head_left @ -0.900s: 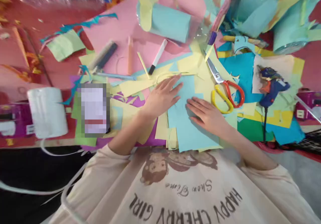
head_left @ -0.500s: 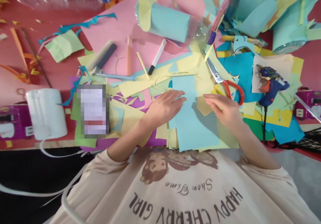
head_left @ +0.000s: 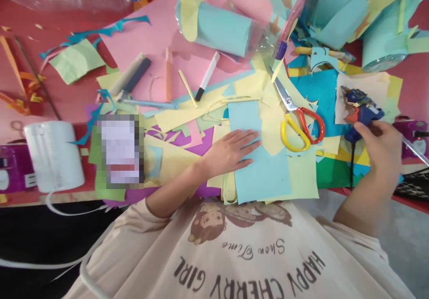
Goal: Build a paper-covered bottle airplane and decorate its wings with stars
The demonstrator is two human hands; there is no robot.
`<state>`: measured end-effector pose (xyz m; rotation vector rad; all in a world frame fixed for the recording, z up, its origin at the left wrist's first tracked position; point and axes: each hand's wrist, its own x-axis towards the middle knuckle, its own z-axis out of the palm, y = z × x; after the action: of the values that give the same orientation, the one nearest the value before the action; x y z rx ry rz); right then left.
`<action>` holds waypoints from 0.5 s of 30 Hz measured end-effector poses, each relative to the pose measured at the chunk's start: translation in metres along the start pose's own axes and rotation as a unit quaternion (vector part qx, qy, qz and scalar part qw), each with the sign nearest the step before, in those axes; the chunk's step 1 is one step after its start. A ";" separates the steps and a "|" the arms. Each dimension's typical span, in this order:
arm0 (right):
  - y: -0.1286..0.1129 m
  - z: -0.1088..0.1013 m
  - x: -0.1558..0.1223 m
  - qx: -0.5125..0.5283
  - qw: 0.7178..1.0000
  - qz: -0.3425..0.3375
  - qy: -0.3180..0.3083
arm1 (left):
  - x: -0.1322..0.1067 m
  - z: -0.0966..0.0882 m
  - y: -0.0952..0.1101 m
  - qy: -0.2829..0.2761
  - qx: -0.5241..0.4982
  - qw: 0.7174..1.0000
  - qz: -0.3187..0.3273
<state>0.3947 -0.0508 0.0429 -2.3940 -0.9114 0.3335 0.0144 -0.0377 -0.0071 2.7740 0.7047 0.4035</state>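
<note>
My left hand (head_left: 231,155) lies flat with fingers stretched out over a light blue sheet of paper (head_left: 264,178), holding nothing. Far to the right, my right hand (head_left: 384,145) is closed around the handle of a dark blue glue gun (head_left: 353,133), thumb on the near side. The glue gun has an orange trigger, and its cord hangs down over the table edge. Its front end rests on a pale pink piece of paper (head_left: 378,84). Scissors (head_left: 296,120) with one red and one yellow handle loop lie open between my hands, beyond the blue sheet.
A phone (head_left: 120,151) and a white device with a cable (head_left: 55,156) are on the left. Markers, including a white one with a black cap (head_left: 208,76), lie ahead on pink paper (head_left: 134,35). Paper-wrapped bottles (head_left: 221,28) stand or lie at the back among scraps.
My right hand has moved right from the blue sheet to the glue gun and closed on its handle. My left hand has shifted slightly right and flattened on the sheet.
</note>
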 end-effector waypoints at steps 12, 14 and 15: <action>0.035 0.037 0.021 0.251 0.961 -0.078 0.089 | -0.001 0.002 0.000 0.009 -0.003 1.000 -0.002; 0.034 0.033 0.019 0.257 0.961 -0.065 0.072 | -0.001 0.001 0.000 0.006 -0.002 1.000 -0.004; 0.032 0.029 0.018 0.255 0.963 -0.051 0.068 | -0.001 0.001 0.000 0.005 -0.002 1.000 -0.004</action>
<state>0.4136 -0.0465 -0.0004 -1.8660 -0.7711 0.3136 0.0141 -0.0384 -0.0086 2.7657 0.7166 0.4184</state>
